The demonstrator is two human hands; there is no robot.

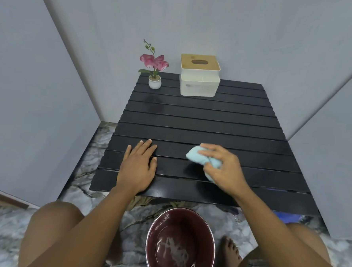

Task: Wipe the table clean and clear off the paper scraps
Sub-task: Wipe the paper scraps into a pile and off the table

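A low black slatted table (202,118) fills the middle of the view. My right hand (224,169) presses a bunched light blue cloth (198,155) onto the near slats, fingers closed over it. My left hand (137,166) lies flat on the table's near left part, palm down, fingers slightly apart, holding nothing. A dark red bucket (155,227) stands on the floor below the table's front edge, between my knees, with pale paper scraps (176,251) at its bottom. I see no scraps on the tabletop.
A small white pot with a pink orchid (155,70) stands at the far left corner of the table. A white tissue box with a wooden lid (199,76) is beside it. Grey walls close in on three sides. The floor is marbled. Something blue (285,217) shows under the table's right front edge.
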